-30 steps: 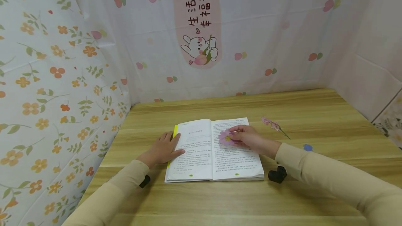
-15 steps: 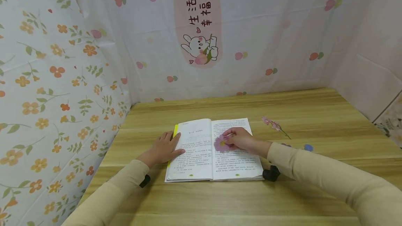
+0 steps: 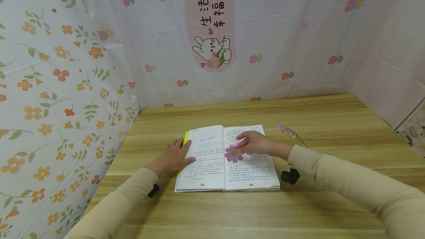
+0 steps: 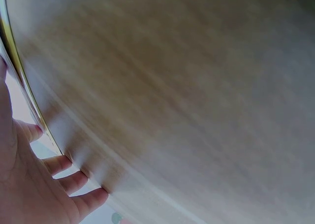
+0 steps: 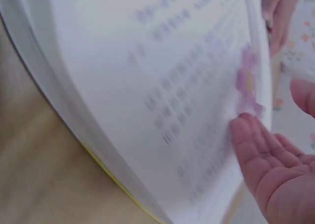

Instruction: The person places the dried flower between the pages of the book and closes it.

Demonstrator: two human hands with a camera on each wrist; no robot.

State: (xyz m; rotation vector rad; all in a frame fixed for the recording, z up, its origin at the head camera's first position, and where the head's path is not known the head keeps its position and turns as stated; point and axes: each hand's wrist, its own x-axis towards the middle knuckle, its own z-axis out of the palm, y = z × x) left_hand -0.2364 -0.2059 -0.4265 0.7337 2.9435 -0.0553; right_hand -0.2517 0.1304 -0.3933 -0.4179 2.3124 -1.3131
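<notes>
An open book (image 3: 250, 172) lies on the wooden table with printed pages showing. My left hand (image 3: 172, 158) rests at its left edge, thumb on the left page and the other fingers spread along the yellow-edged side; the left wrist view catches those fingertips (image 4: 91, 200) at the tabletop. A flat pink-purple flower (image 3: 234, 153) with a yellow centre lies on the right page near the fold. Beside it is my right hand (image 3: 259, 145), its fingertips right at the petals. In the right wrist view the thumb stands apart from the loosely bent fingers (image 5: 253, 145), with nothing pinched between them.
To the right of the book lies a small pink flower sprig (image 3: 292, 133) on a green stem. Something bluish (image 3: 327, 153) peeks out behind the right sleeve. Patterned cloth (image 3: 159, 76) hangs behind the table and along its left side.
My right hand brought the purple flower leftward and down onto the right page, then let go and drew slightly back to the right. My left hand stayed in place.
</notes>
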